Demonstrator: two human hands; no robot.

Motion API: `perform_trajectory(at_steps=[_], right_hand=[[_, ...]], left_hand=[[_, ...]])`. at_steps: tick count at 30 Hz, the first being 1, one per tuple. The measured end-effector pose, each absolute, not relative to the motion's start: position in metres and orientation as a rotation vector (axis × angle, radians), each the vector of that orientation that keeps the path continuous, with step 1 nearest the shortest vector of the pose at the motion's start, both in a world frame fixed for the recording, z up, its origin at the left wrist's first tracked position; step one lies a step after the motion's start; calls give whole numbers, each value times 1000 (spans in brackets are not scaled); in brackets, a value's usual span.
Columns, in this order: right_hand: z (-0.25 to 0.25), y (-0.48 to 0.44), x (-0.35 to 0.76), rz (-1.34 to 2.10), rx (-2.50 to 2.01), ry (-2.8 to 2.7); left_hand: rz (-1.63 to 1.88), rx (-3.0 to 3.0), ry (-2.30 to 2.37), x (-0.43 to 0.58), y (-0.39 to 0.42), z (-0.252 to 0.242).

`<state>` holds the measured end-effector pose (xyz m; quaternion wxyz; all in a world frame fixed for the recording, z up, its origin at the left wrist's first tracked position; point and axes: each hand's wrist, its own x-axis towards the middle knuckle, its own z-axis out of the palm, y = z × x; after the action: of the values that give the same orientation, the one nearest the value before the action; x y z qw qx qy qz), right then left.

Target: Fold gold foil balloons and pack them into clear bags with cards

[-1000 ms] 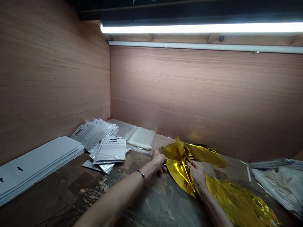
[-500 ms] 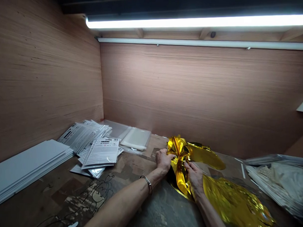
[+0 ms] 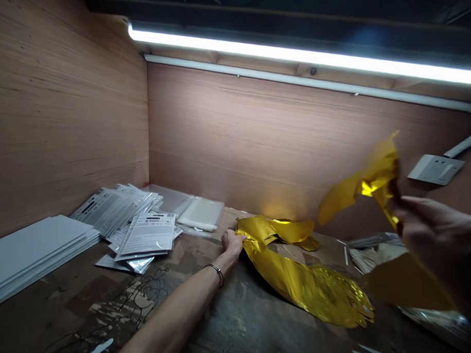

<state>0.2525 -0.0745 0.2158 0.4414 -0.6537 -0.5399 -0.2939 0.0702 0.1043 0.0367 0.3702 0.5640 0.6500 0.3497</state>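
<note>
A crumpled gold foil sheet [image 3: 309,287] lies on the dark worktop [image 3: 240,325]. My left hand [image 3: 232,243] rests on its near-left end and pinches the foil edge against the top; a thin bracelet sits on that wrist. My right hand [image 3: 434,236] is raised at the right, close to the camera and blurred, with its fingers closed on a second piece of gold foil [image 3: 369,184] that hangs in the air above the bench.
Printed packets in clear sleeves [image 3: 145,233] and a stack of clear bags [image 3: 202,212] lie at the back left. White flat cards [image 3: 37,253] are stacked by the left wall. More packets [image 3: 371,251] sit at the right. Wooden walls enclose the bench; a socket box [image 3: 434,168] is on the right wall.
My right hand has lifted up and to the right, pulling a piece of gold foil away from the bunch. The left hand stays down on the foil left on the bench.
</note>
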Motion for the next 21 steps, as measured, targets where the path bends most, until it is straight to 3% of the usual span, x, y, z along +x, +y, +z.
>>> perform_trajectory(at_steps=[4, 7, 10, 13, 17, 21], right_hand=[[160, -106, 184, -1188, -1519, -1759], [98, -111, 144, -1162, -1415, -1911], [43, -111, 112, -941, -1432, -1923], [7, -117, 81, -685, -1454, -1971], [7, -136, 54, -375, -1524, -2106], [59, -127, 74, -82, -1666, -2128]], left_hand=[[959, 1439, 1613, 52, 82, 60], [859, 1377, 1367, 24, 49, 68], [721, 1164, 1022, -9, 12, 66], [812, 1044, 947, -36, -12, 59], [843, 1090, 966, -63, -20, 47], [827, 1126, 1011, -80, -20, 39]])
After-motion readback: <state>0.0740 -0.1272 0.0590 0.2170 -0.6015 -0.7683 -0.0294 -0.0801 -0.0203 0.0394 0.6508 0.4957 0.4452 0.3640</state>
